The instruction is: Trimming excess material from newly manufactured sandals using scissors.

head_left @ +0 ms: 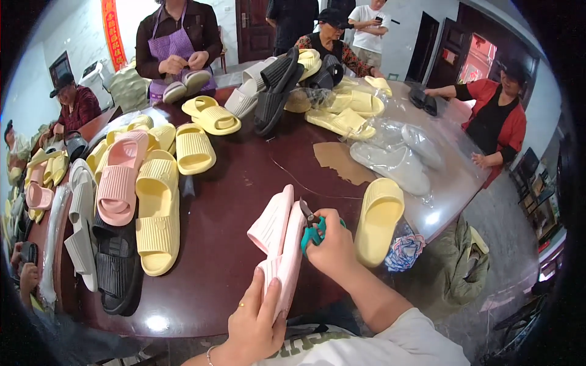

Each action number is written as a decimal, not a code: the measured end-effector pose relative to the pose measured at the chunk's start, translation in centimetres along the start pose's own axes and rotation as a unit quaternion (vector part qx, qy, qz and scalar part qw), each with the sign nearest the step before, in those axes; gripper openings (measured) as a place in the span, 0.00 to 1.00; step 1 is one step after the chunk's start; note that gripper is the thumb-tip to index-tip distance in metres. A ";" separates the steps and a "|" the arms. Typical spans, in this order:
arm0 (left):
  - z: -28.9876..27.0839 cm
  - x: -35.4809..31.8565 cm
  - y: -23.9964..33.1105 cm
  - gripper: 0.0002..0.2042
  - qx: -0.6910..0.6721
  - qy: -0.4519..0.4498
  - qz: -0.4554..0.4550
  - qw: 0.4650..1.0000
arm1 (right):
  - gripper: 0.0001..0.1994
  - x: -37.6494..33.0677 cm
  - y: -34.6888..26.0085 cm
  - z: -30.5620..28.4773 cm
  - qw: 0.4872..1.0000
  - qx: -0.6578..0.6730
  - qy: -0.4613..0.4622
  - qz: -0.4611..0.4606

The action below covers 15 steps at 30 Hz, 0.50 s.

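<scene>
- A pair of pink slippers (278, 244), held sole to sole, is gripped at its near end by the left hand (256, 317), whose fingers are curled shut around the heel.
- The long axis of the pair runs from about 6 o'clock at the left hand up to 12 o'clock, tilted slightly toward 1 o'clock, with the toe end raised above the bench (244, 183).
- The right hand (332, 247) is closed about a pair of teal-handled scissors (311, 227); their short blades are pointed toward 11 o'clock and lie against the right edge of the pink pair.
- From the right hand the slippers lie at 9 o'clock, touching the blades; the right hand is the nearer one to the upper half of the pair, the left to the lower.
- One single yellow slipper (378, 219) is seen just beside the right hand at 3 o'clock, on the bench edge.
- Counted near the hands: two pink slippers held, one pair of scissors, one yellow slipper.
- At 9 o'clock a heap of slippers (131, 201) lies well apart; its full number cannot be told.
</scene>
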<state>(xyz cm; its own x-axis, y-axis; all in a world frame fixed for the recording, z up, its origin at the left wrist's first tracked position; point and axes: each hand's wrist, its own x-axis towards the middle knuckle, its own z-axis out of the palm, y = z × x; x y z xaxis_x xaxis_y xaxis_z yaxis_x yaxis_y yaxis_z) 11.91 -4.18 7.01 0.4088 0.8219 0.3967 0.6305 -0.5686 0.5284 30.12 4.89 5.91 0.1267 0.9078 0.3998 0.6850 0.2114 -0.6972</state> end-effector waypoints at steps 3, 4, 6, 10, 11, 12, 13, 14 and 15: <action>-0.2 -0.3 0.0 0.30 0.002 -0.008 -0.007 1.000 | 0.20 -0.1 -0.1 0.2 1.000 -0.006 0.002 -0.002; -0.2 -0.3 -0.2 0.30 -0.009 -0.008 -0.017 1.000 | 0.20 0.0 0.0 0.2 1.000 -0.009 0.003 -0.004; -0.3 -0.6 -0.7 0.30 -0.032 -0.013 -0.039 0.999 | 0.20 0.4 0.8 0.6 0.999 0.031 0.003 0.013; -1.1 0.1 -3.1 0.30 -0.082 0.025 -0.044 0.995 | 0.19 1.7 2.5 0.6 0.979 0.188 -0.017 0.074; -1.3 0.0 -3.7 0.30 -0.083 0.018 -0.051 0.995 | 0.19 2.2 2.7 0.6 0.957 0.274 -0.039 0.084; -1.4 -0.1 -4.3 0.30 -0.111 0.026 -0.055 0.992 | 0.19 2.1 3.0 0.6 0.928 0.357 -0.058 0.093; -1.5 -0.4 -4.9 0.30 -0.139 0.034 -0.058 0.988 | 0.19 1.5 3.2 0.6 0.926 0.358 -0.061 0.102; -1.7 -0.4 -5.4 0.30 -0.164 0.050 -0.055 0.984 | 0.19 1.6 3.2 0.5 0.899 0.419 -0.069 0.109; -1.9 -0.5 -5.8 0.30 -0.163 0.050 -0.054 0.984 | 0.19 1.6 3.1 0.4 0.867 0.478 -0.077 0.114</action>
<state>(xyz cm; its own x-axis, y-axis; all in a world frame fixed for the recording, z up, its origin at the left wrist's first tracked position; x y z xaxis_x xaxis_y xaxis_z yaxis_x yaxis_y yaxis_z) 6.77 -1.37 5.17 0.2735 0.8797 0.3891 0.4150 -0.4728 0.7773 32.22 7.16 4.16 0.0328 0.9876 0.1534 -0.2633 0.1566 -0.9519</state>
